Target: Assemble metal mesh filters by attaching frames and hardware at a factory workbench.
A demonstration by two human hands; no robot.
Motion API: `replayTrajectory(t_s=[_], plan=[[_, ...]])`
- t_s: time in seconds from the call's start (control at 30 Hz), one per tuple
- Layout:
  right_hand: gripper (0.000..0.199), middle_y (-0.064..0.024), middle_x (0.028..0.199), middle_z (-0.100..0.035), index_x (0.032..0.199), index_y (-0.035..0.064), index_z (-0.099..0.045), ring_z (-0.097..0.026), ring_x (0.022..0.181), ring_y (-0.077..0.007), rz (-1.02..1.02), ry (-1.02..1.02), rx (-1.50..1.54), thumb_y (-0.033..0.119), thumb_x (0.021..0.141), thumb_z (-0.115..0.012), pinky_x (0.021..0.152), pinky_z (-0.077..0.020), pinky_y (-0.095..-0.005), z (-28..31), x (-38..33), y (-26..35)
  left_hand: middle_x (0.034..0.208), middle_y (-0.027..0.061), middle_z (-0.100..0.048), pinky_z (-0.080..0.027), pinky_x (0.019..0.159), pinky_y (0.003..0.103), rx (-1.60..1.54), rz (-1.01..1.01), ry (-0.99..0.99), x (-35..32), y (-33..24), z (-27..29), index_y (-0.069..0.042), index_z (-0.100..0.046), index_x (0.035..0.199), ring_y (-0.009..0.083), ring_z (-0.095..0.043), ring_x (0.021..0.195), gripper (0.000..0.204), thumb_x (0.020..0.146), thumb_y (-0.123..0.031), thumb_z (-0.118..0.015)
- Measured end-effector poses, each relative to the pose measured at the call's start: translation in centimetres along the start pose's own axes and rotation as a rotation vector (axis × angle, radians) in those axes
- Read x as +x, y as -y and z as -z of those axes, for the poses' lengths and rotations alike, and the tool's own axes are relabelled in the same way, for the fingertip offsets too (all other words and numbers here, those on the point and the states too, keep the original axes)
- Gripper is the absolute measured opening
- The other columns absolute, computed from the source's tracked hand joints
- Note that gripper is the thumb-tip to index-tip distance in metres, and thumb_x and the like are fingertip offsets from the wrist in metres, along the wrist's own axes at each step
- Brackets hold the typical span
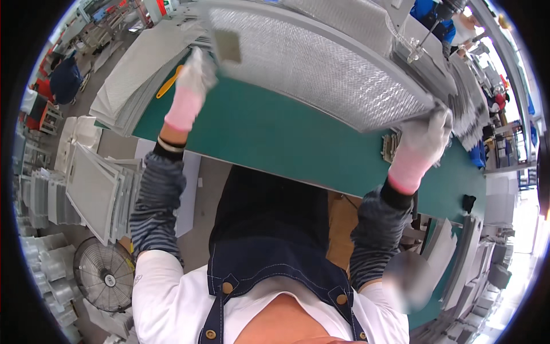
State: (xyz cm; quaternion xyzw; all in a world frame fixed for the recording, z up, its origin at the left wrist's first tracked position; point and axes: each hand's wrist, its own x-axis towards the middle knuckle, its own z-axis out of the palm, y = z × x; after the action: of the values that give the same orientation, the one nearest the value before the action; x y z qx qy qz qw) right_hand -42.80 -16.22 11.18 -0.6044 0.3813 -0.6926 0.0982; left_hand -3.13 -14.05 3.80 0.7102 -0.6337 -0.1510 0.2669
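Observation:
A large silver framed mesh panel is tilted above the green worktable, with a small tan patch near its left end. My right hand, in a white glove with a pink cuff, is closed around the panel's lower right corner. At the panel's left edge is my left hand, gloved the same way and somewhat smeared by motion. Its fingers look closed on the frame there, partly hidden. A yellow-handled tool lies on the table beside my left hand. Small metal parts lie beside my right hand.
Stacked mesh sheets lie at the table's left end, and more sheets at the right. A power driver hangs at the far right. Framed panels and a floor fan stand at left. A co-worker is far left.

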Motion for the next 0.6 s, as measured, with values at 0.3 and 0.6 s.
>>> replayTrajectory(t_s=[0.3,0.6], plan=[[0.014,-0.0015,0.084,-0.058,0.083,-0.0008,-0.059,-0.048,0.076,-0.0085,-0.23,0.09,0.325,0.008,0.092,-0.066,0.071,-0.039,-0.0254,-1.8,-7.6,-1.2,0.105,0.0108,-0.059,-0.039,0.1,0.051,0.449,-0.928,-0.015,-0.7,-20.6,-7.7,-0.007,-0.058,0.114,0.0292,-0.056,0.11,0.065,0.078,-0.06,-0.063],[0.027,-0.0077,0.094,-0.069,0.115,-0.0034,-0.067,-0.059,0.079,-0.0097,-0.551,0.597,-0.136,0.01,0.091,-0.061,0.072,-0.0474,-0.024,6.9,-2.7,-4.4,0.093,0.011,-0.059,-0.041,0.091,0.046,0.161,-0.848,-0.383,-0.4,-18.9,-6.0,-0.005,-0.057,0.117,0.0286,-0.057,0.093,0.073,0.073,-0.062,-0.067]])
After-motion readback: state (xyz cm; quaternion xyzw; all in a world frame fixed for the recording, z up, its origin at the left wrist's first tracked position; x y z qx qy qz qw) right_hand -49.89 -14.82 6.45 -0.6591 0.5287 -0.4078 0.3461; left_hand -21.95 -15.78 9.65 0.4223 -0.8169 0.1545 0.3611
